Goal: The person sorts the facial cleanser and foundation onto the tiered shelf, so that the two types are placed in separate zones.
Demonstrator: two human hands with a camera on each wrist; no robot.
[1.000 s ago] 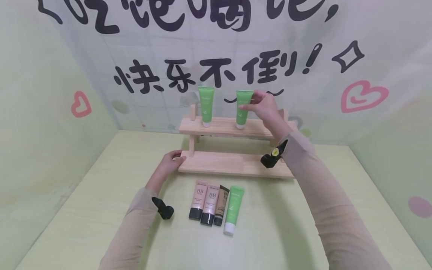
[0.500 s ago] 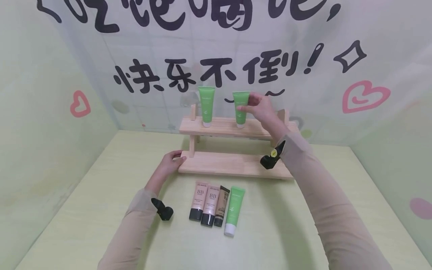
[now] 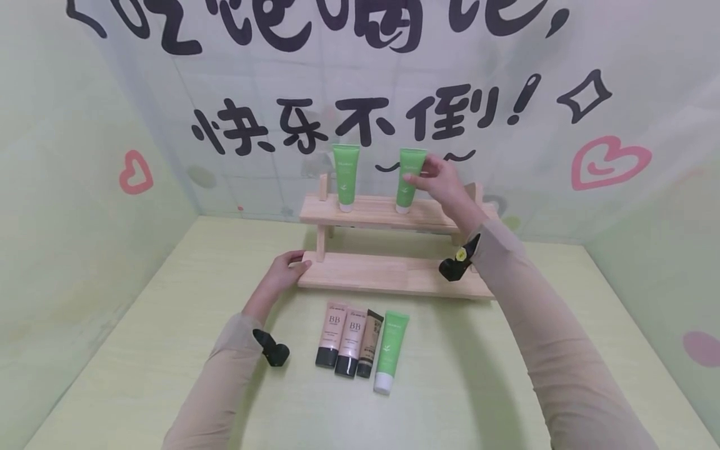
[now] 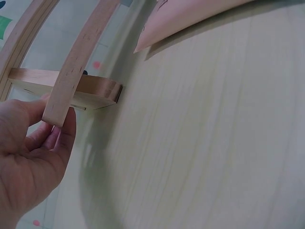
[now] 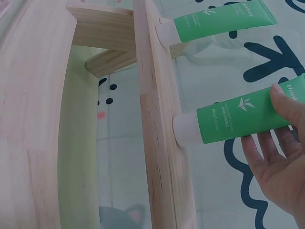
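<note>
My right hand [image 3: 447,184] pinches a green squeeze tube [image 3: 411,181] between thumb and fingers. The tube is upright, its white cap [image 5: 188,129] right at the top shelf of a two-tier wooden rack [image 3: 360,272]. To its left, another green tube [image 3: 345,178] stands cap down on the same shelf. My left hand [image 3: 283,271] grips the left end of the rack's lower shelf; in the left wrist view the thumb and fingers [image 4: 69,133] close round the board end [image 4: 64,102].
On the table [image 3: 185,300] before the rack lie two pink BB cream tubes [image 3: 332,334] with black caps, a brown tube [image 3: 369,344] and a third green tube [image 3: 390,350], side by side. A printed backdrop [image 3: 253,75] hangs close behind the rack.
The held green tube shifts slightly left along the top shelf, then back to the right with my right hand, leaning a little. My left hand stays on the rack.
</note>
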